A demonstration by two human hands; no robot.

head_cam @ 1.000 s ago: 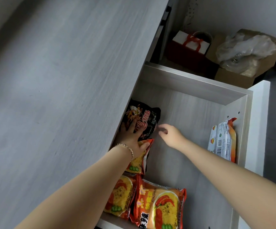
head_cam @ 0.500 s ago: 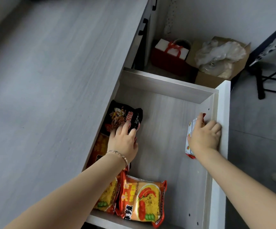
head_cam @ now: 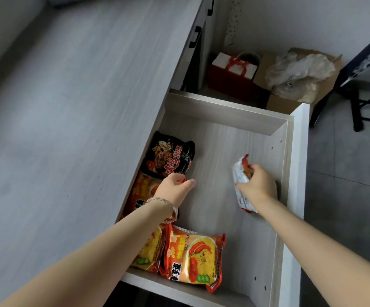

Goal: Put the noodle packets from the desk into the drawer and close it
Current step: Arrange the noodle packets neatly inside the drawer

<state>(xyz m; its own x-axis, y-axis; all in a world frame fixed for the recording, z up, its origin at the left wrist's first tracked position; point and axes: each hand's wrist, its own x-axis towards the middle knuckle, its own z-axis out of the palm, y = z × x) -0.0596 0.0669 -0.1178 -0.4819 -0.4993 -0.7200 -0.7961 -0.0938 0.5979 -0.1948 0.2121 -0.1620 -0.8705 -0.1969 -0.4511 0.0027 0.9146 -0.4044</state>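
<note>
From the left I see the bare grey desk (head_cam: 73, 129), then the open drawer (head_cam: 224, 120). My left hand (head_cam: 175, 189) has slid off the black packet (head_cam: 170, 157), fingers loosely curled on an orange packet (head_cam: 144, 191). At the right wall, my right hand (head_cam: 257, 187) has lifted the silver packet (head_cam: 241, 185), clamped around it, likely to lay it flat before closing.

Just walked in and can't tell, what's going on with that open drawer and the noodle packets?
A person is arranging instant noodle packets in the open pale wooden drawer. The right hand grips a white and red noodle packet by the drawer's right wall. The left hand rests on an orange packet beside the black noodle packet. Another orange packet lies near the front. The drawer is not yet closed.
</note>
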